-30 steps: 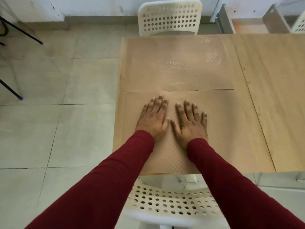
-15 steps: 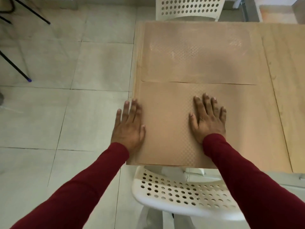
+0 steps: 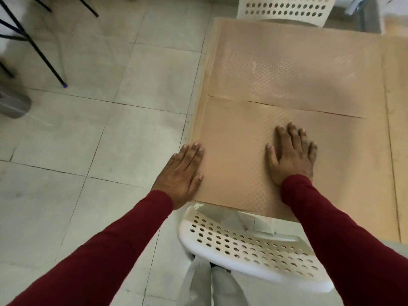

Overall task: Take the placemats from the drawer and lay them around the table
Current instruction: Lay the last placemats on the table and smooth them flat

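Two tan, diamond-textured placemats lie flat on the wooden table [image 3: 397,107], edge to edge. The near placemat [image 3: 238,155] reaches the table's front and left edges; the far placemat [image 3: 293,65] lies beyond it. My right hand [image 3: 291,155] rests flat, fingers spread, on the near placemat. At that mat's left edge, my left hand [image 3: 183,171] lies flat with fingers together, partly past the table's side. Neither hand holds anything. No drawer is in view.
A white perforated chair [image 3: 249,246] is tucked under the table's near edge, just below my arms. A second white chair [image 3: 284,7] stands at the far end. Black stand legs [image 3: 44,56] and a grey base [image 3: 13,104] stand on the tiled floor at left.
My hands, side by side in the mat's middle a second ago, have spread apart: the left slid to the mat's left edge, the right moved slightly right. The view shifted left.
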